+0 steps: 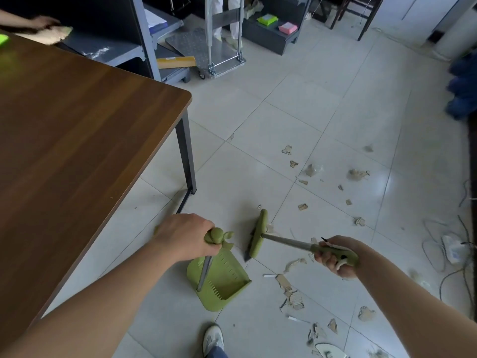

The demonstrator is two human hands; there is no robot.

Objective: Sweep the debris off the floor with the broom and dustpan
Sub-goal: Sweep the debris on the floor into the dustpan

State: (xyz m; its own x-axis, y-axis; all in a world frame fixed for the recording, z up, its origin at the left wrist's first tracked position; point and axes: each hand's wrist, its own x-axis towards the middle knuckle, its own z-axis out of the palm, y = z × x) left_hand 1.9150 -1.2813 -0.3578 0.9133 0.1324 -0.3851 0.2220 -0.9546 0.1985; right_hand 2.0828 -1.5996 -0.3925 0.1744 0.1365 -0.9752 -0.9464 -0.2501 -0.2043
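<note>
Debris (pixel 291 293) lies scattered on the floor (pixel 296 117), right of the dustpan (pixel 219 280). Left hand (pixel 184 236) grips its handle; right hand (pixel 335 257) grips the broom (pixel 258 235), seemingly just off the tiles. Best sweep in short strokes toward the pan's mouth, keeping its lip flat.

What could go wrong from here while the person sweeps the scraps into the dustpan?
The debris lies widely scattered, so some scraps may be missed. The broom in the right hand could catch the loose cables on the floor. The dustpan, steadied by the left hand, stands near the table leg and may bump it.
</note>
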